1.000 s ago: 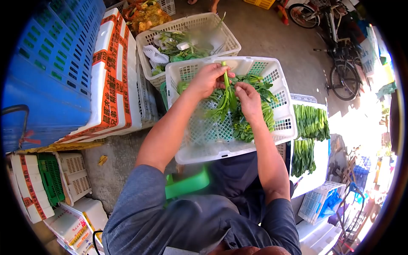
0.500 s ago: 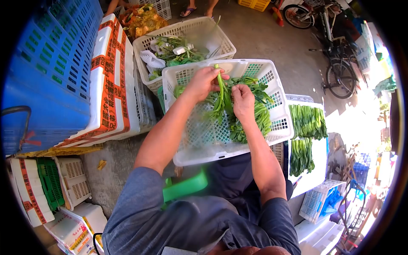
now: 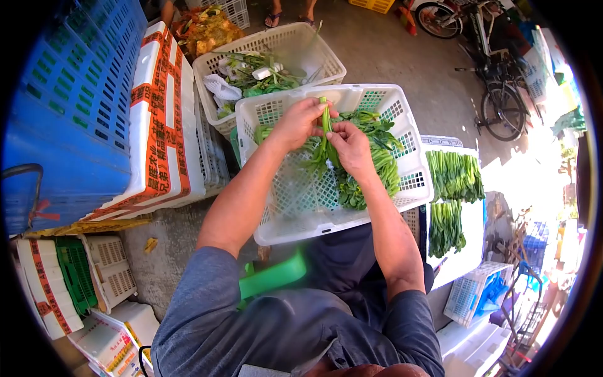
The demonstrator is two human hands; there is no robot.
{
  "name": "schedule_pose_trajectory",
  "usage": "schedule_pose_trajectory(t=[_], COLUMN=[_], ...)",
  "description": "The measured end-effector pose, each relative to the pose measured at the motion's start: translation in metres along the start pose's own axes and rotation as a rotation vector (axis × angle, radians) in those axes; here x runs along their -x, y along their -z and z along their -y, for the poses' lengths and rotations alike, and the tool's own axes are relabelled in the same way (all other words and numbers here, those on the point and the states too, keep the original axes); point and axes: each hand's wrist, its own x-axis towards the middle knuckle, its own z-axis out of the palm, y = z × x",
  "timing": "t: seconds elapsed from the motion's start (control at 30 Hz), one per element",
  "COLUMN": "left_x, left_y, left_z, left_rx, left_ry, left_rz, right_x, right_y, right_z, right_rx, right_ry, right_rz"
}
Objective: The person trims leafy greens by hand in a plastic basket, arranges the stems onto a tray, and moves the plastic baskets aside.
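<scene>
My left hand is closed round the stems of a leafy green vegetable, whose cut end points up past the fingers. The fingers of my right hand pinch the same stems a little lower, and its leaves hang below. Both hands are above a white plastic crate that rests over my lap. Inside it, a pile of leafy greens lies on the right side, under and beside my right hand. Looser leaves lie beneath my left hand, partly hidden by it.
Behind is another crate with trimmings and a white bag. At right, bundled greens lie in rows on a white surface. Stacked blue crates and taped foam boxes stand left. A bicycle and another person's feet are farther off.
My right hand has moved up and left, from beside the greens onto the stems by my left hand. My left hand keeps its hold. The view has shifted slightly.
</scene>
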Motion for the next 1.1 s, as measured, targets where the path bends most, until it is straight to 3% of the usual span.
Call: schedule_pose_trajectory(t=[0.23,0.37,0.5,0.63,0.7,0.8,0.93,1.1], left_x=[-0.005,-0.003,-0.004,-0.004,-0.010,-0.013,-0.008,-0.009], left_y=[0.005,0.004,-0.003,-0.002,0.005,0.012,0.000,0.001], left_z=[0.008,0.013,0.013,0.014,0.015,0.012,0.012,0.011], left_rx=[0.009,-0.075,-0.169,-0.296,-0.189,-0.123,-0.139,-0.108], left_ry=[0.045,0.063,0.061,0.098,0.064,0.044,0.041,0.042], left_rz=[0.013,-0.059,-0.120,-0.123,-0.214,-0.256,-0.218,-0.230], right_x=[-0.009,-0.004,-0.009,-0.011,-0.007,0.004,0.008,0.008], right_y=[0.010,0.022,0.029,0.030,0.030,0.027,0.012,-0.004], right_z=[-0.013,0.007,0.009,0.013,0.017,0.000,-0.008,-0.004], right_rx=[-0.028,0.418,0.562,0.535,0.536,0.384,0.169,0.325], right_ry=[-0.058,0.125,0.199,0.096,0.013,-0.134,-0.020,0.004], right_rz=[-0.011,-0.061,0.019,0.190,0.289,0.295,0.028,0.082])
